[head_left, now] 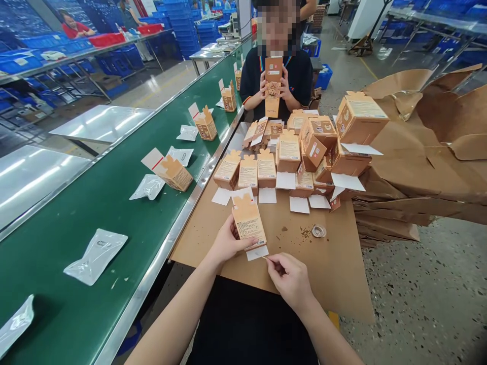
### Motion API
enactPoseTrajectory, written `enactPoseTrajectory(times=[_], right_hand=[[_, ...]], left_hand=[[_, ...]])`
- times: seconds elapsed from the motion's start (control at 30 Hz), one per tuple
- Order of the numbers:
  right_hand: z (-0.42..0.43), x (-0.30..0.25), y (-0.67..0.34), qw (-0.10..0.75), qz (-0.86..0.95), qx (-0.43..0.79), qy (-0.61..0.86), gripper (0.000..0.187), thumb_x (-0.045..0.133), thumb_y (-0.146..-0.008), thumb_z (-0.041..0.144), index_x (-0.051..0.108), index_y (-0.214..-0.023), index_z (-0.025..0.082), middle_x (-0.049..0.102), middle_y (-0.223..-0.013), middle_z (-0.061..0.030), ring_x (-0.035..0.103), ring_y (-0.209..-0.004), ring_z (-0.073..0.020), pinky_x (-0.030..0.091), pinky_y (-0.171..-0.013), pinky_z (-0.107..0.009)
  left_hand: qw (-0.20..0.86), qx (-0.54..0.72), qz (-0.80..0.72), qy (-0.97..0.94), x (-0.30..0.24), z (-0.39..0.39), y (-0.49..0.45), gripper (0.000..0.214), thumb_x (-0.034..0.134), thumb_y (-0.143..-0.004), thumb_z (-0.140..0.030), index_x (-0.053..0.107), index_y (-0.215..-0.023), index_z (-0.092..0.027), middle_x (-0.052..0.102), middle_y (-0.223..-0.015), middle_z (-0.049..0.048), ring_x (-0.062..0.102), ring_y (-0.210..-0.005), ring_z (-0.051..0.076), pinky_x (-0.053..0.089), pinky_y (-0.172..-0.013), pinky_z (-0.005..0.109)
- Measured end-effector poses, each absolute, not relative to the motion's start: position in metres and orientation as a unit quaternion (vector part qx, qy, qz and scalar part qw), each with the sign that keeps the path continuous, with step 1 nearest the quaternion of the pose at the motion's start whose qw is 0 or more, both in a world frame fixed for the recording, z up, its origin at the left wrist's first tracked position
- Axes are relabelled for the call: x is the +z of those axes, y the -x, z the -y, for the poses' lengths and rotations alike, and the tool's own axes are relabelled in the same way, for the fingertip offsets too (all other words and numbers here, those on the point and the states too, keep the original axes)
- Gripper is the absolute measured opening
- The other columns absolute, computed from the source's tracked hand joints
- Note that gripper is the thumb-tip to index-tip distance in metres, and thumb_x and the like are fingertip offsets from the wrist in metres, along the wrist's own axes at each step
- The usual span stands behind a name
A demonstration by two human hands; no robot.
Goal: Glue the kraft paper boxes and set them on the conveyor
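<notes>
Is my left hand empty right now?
No, the left hand is holding a tan carton by its side.

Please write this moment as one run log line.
left hand: holds cardboard box | right hand: pinches small thin item | white card under box

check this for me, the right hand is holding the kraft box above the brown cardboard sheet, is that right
Wrong hand: the left hand holds the kraft box, not the right, as the head view shows; the right hand is apart from it. The box is above the brown cardboard sheet, as you said.

Foil pouches [95,256] lie on a green conveyor belt [114,203].
</notes>
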State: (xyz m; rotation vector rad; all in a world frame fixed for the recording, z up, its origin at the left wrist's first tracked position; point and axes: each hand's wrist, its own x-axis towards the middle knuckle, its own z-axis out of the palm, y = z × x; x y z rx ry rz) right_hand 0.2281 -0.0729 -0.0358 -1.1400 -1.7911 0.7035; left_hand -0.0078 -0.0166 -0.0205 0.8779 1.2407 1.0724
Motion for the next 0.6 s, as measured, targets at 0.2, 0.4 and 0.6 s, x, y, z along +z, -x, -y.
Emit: enactPoseTrajectory(times=[0.2,0.4,0.6], right_hand=[[0.069,-0.039,-0.233,0.441,0.714,0.283,0.465,0.030,0.067,-0.114,0.024,0.082,-0.088,0.025,0.074,-0.071,-0.0002,0.067,-0.057,-0.0142,0.058,-0.058,-0.023],[0.077,-0.027,-0.252,0.473,0.688,0.273,0.478,0.025,0.069,-0.112,0.019,0.081,-0.092,0.025,0.076,-0.073,0.0014,0.069,-0.059,-0.0135,0.059,-0.059,-0.022],[0.098,-0.015,-0.292,0.498,0.648,0.258,0.515,0.021,0.076,-0.109,0.019,0.084,-0.091,0.026,0.075,-0.071,0.0023,0.067,-0.053,-0.0127,0.056,-0.052,-0.021]], left_hand=[[0.600,0.455,-0.530,-0.389,-0.019,0.020,0.008,0.089,0.120,-0.058,-0.043,0.071,-0.129,-0.023,0.089,-0.129,0.0151,0.086,-0.131,0.043,0.071,-0.112,0.057],[0.551,0.441,-0.555,-0.440,-0.018,0.033,0.007,0.084,0.115,-0.065,-0.047,0.068,-0.131,-0.027,0.087,-0.135,0.0141,0.083,-0.135,0.044,0.069,-0.114,0.061],[0.463,0.397,-0.618,-0.496,-0.037,0.059,-0.002,0.077,0.109,-0.069,-0.046,0.067,-0.133,-0.034,0.084,-0.135,0.0122,0.083,-0.128,0.044,0.069,-0.103,0.059]])
